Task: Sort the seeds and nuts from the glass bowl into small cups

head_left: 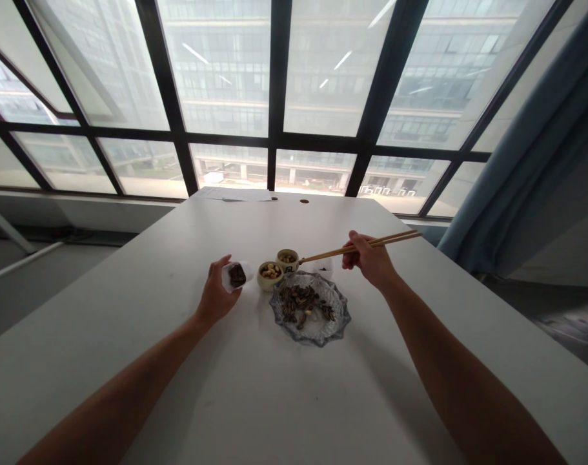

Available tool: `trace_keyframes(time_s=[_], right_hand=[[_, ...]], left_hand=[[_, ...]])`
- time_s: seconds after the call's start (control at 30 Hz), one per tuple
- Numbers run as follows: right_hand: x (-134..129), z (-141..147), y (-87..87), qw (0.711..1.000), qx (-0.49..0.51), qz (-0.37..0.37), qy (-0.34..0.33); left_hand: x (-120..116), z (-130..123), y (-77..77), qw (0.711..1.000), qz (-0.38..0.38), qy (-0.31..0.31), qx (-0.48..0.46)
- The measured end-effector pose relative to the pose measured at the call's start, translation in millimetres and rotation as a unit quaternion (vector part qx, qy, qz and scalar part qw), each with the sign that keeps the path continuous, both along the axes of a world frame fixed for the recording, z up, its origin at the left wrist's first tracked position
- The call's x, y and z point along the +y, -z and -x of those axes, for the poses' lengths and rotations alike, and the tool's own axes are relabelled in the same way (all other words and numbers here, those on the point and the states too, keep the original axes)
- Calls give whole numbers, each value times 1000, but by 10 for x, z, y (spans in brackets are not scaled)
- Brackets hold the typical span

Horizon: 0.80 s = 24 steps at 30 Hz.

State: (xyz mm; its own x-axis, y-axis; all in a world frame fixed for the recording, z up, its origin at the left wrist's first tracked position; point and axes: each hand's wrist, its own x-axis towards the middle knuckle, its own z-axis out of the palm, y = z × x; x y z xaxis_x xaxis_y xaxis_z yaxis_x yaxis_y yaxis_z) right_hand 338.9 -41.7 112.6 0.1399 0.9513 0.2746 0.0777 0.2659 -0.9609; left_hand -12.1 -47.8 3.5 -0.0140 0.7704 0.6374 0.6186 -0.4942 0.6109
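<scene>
My left hand (216, 294) is wrapped round a small white cup (230, 278) with dark contents, tilted so that its opening faces me. My right hand (368, 259) grips a pair of wooden chopsticks (395, 238). Their tips point left, close to a small cream pot (294, 264) that holds small brownish pieces; something dark shows at the tips. Beside it stands another cream pot (265, 285) with pale yellowish nuts. In front of the pots, a scalloped clear glass bowl (339, 328) contains dark seeds and one small yellow piece. Partly hidden behind the bowl is a white container (324, 265).
The white table (255, 400) reaches back to a large window with dark frames (277, 77). White papers (233, 194) lie at its far left edge, near two round holes. A blue curtain (509, 155) hangs at the right.
</scene>
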Motion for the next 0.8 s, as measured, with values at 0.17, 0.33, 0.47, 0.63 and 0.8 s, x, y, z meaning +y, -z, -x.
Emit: trace_keyframes(time_s=[0.17,0.33,0.47,0.63,0.8], right_hand=[[31,-29,39,1000,5,-4,-1],[46,-37,57,1000,17,11,-5],[54,-40,61,1000,9,13,-1],[49,-40,62,1000,13,15,-6],[49,-46,61,999,34,19,-6]], left_hand=[[-12,-5,15,999,14,-10,-32],[5,-9,26,985,78,20,-154],[19,3,26,974,106,25,-200],[2,-6,9,978,91,26,-184],[-13,-30,-12,993,7,8,-118]])
